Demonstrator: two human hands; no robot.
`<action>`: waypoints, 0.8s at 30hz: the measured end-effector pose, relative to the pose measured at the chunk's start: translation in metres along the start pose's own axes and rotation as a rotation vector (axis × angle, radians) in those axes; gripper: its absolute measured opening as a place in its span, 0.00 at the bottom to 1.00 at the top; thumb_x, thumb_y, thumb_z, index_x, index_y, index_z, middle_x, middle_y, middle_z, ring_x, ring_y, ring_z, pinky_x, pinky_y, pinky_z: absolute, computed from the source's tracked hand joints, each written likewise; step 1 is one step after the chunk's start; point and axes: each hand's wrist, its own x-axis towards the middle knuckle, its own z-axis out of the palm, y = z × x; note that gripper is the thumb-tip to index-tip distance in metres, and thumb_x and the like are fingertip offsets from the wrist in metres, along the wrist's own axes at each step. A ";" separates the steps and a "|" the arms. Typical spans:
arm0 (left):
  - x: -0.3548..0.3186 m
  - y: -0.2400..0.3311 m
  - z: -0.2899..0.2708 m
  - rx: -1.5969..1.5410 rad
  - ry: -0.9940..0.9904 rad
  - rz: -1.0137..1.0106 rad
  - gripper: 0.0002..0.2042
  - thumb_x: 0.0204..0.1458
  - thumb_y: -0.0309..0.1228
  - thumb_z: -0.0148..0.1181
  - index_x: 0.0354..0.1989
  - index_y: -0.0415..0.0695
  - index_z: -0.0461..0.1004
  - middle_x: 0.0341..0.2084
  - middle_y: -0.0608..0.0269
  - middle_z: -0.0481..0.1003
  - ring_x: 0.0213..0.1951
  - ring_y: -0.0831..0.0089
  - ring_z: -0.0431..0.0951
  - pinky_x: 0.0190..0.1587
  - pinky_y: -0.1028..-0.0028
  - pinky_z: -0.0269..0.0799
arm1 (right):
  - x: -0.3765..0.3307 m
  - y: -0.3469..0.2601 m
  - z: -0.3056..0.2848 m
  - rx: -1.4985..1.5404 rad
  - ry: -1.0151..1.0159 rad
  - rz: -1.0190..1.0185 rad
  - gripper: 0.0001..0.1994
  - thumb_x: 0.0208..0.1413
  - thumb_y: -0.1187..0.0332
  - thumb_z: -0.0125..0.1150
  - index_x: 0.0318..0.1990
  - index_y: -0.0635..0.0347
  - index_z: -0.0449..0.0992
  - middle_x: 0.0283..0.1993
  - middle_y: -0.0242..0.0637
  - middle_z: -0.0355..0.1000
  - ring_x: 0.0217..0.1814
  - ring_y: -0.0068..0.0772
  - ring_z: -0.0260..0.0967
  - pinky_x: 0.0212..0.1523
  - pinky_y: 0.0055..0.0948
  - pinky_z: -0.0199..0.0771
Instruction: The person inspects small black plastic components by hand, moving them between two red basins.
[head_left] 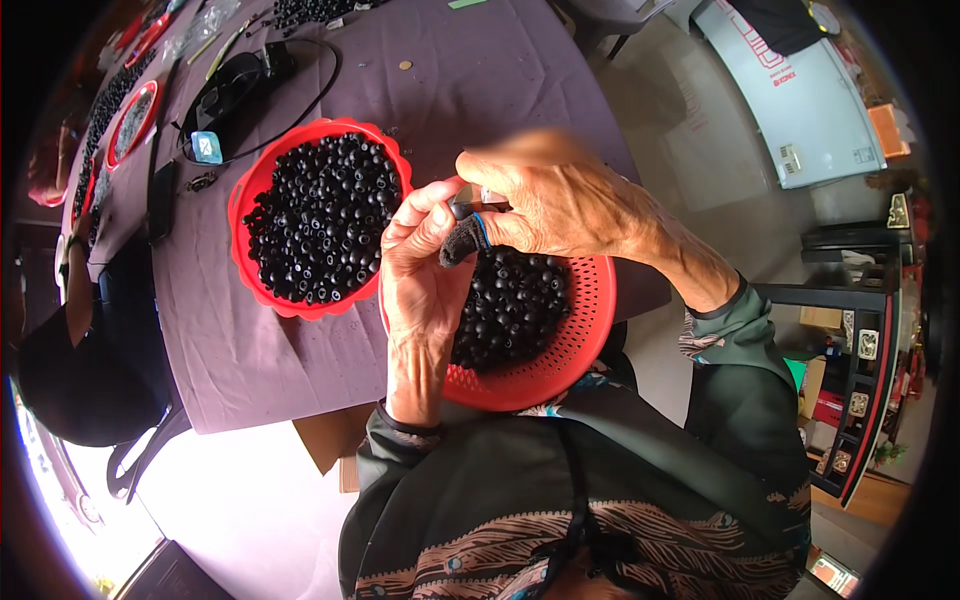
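Bowl (256,180) of beads (325,215) sits on table (510,70); colander (592,310), also holding beads, is right of it, overlapping the near edge toward the right corner. Corded device (235,85) lies behind-left of the bowl. Shelving (840,291) stands off the right edge.

Bright red is shown by the scalloped bowl (238,215) and by the perforated colander (594,325). Glossy black is seen in the beads in the bowl (325,215), which are flecked with pale rings, and in the beads in the colander (510,310). The counter (500,85) is draped in dusky purple. The dark grey thumb cover (460,243) is edged in blue. The garment (640,530) is coloured deep green and is patterned with brownish-pink, feather-like strokes. A small packet (207,148) is coloured light blue and white. The pale blue-white panel (800,110) is marked in red; beside it, orange is shown by a box (888,130).
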 end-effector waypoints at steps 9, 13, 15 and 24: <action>0.000 0.000 0.001 0.013 -0.016 0.013 0.09 0.48 0.23 0.58 0.38 0.38 0.74 0.34 0.62 0.76 0.37 0.74 0.75 0.44 0.74 0.70 | 0.000 0.000 0.001 -0.028 -0.025 0.020 0.13 0.41 0.70 0.61 0.24 0.64 0.60 0.21 0.45 0.66 0.26 0.53 0.65 0.25 0.42 0.61; 0.001 0.000 -0.002 -0.030 -0.026 -0.015 0.09 0.48 0.23 0.58 0.38 0.38 0.74 0.35 0.61 0.76 0.38 0.74 0.75 0.45 0.73 0.70 | 0.001 0.003 0.003 0.001 0.017 -0.007 0.13 0.42 0.70 0.61 0.24 0.64 0.61 0.21 0.44 0.66 0.25 0.53 0.65 0.25 0.41 0.61; 0.001 0.000 -0.003 -0.028 -0.044 -0.014 0.09 0.48 0.22 0.58 0.38 0.39 0.74 0.35 0.61 0.76 0.38 0.74 0.75 0.45 0.73 0.70 | 0.001 0.002 0.002 -0.007 -0.002 0.007 0.13 0.42 0.70 0.61 0.24 0.64 0.61 0.20 0.44 0.65 0.24 0.53 0.64 0.25 0.41 0.61; 0.004 -0.004 -0.009 -0.022 -0.056 0.012 0.10 0.47 0.23 0.57 0.39 0.38 0.73 0.35 0.57 0.75 0.39 0.64 0.76 0.47 0.66 0.72 | -0.004 0.003 0.005 -0.029 0.005 -0.003 0.14 0.43 0.68 0.62 0.24 0.64 0.61 0.19 0.43 0.64 0.24 0.52 0.63 0.24 0.42 0.60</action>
